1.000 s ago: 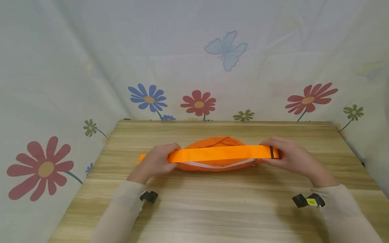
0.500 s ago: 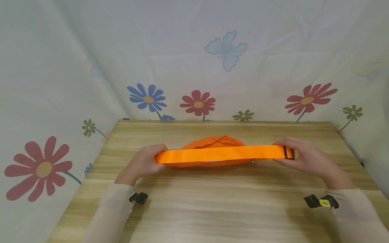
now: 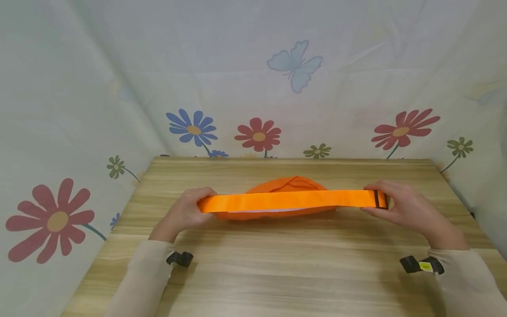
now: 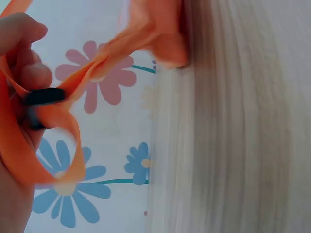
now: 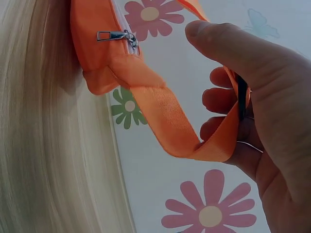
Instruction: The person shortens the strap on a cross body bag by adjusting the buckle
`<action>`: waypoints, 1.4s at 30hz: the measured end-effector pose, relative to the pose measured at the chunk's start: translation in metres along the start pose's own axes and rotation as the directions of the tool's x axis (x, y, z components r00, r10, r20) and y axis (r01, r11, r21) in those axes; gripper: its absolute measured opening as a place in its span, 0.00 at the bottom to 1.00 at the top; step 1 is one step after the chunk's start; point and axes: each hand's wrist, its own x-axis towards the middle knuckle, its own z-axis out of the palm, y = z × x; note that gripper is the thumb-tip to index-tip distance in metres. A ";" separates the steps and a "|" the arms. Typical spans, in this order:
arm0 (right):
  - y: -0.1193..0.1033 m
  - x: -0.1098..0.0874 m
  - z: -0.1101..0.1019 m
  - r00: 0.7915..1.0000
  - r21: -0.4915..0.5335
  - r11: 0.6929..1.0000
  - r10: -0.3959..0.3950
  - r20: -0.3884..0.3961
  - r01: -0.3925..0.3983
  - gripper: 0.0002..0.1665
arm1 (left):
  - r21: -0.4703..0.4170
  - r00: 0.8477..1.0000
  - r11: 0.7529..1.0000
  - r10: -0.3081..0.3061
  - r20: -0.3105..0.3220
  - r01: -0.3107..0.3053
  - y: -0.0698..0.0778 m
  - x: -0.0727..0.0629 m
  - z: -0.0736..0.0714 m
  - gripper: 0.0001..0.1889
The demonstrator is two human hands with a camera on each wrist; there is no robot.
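Note:
An orange waist bag hangs just over the wooden table, its flat orange strap stretched level in front of it in the head view. My left hand grips the strap's left end; in the left wrist view a black buckle sits by the curled fingers, with a loop of webbing dangling. At the other end my right hand holds the strap by a black slider, with the thumb raised off the webbing. The right wrist view shows a metal zipper pull at the bag's end.
The wooden table spreads below both hands. White curtain-like walls printed with flowers and a butterfly rise behind it and along its sides. Each wrist wears a black strapped device, such as the one on the right.
Both hands have moved apart, left hand leftward and right hand rightward, drawing the strap out longer. The strap now hides more of the white zipper, and the bag has shifted slightly.

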 end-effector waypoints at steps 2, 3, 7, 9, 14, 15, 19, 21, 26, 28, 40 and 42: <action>0.001 -0.001 -0.001 1.000 -0.007 1.000 0.007 0.000 -0.007 0.36 | -0.008 1.000 1.000 0.009 -0.013 -0.009 0.000 0.000 -0.001 0.19; 0.001 -0.002 -0.001 1.000 -0.009 1.000 0.009 -0.002 -0.009 0.36 | -0.007 1.000 1.000 0.016 -0.018 -0.016 0.000 0.000 -0.001 0.19; 0.003 -0.004 -0.004 1.000 -0.010 1.000 0.004 -0.013 -0.004 0.36 | 0.010 0.998 0.998 0.057 -0.029 -0.057 -0.004 0.000 -0.002 0.20; 0.005 -0.006 -0.005 1.000 -0.003 1.000 0.003 -0.021 -0.003 0.36 | 0.009 0.997 0.998 0.069 -0.032 -0.068 -0.007 -0.001 -0.003 0.20; 0.009 -0.011 -0.006 0.999 0.028 1.000 -0.012 -0.050 0.014 0.37 | -0.037 0.998 0.997 0.060 -0.032 -0.061 -0.014 -0.004 -0.003 0.20; 0.010 -0.012 -0.006 0.998 0.035 0.999 -0.014 -0.055 0.016 0.37 | -0.041 0.998 0.997 0.060 -0.030 -0.061 -0.016 -0.004 -0.002 0.20; 0.013 -0.015 -0.007 0.998 0.037 0.999 -0.002 -0.063 0.005 0.37 | -0.019 0.998 0.998 0.064 -0.001 -0.064 -0.020 -0.005 -0.001 0.20; 0.014 -0.016 -0.007 0.998 0.026 1.000 0.007 -0.066 -0.006 0.37 | 0.008 0.997 0.997 0.074 0.011 -0.074 -0.021 -0.005 -0.002 0.21; 0.015 -0.016 -0.006 0.996 0.010 1.000 0.014 -0.084 -0.014 0.36 | 0.047 0.996 0.994 0.093 0.016 -0.094 -0.021 -0.005 -0.002 0.22; 0.016 -0.016 -0.006 0.996 0.011 1.000 0.012 -0.091 -0.012 0.36 | 0.054 0.996 0.994 0.091 0.015 -0.092 -0.022 -0.004 -0.001 0.21; 0.016 -0.013 -0.009 0.998 -0.042 0.998 0.050 -0.039 -0.052 0.36 | 0.176 0.995 0.979 0.096 0.029 -0.100 -0.017 0.001 -0.013 0.22; 0.018 -0.014 -0.008 0.997 -0.030 0.998 0.052 -0.060 -0.053 0.37 | 0.135 0.995 0.986 0.097 0.016 -0.098 -0.019 0.001 -0.011 0.22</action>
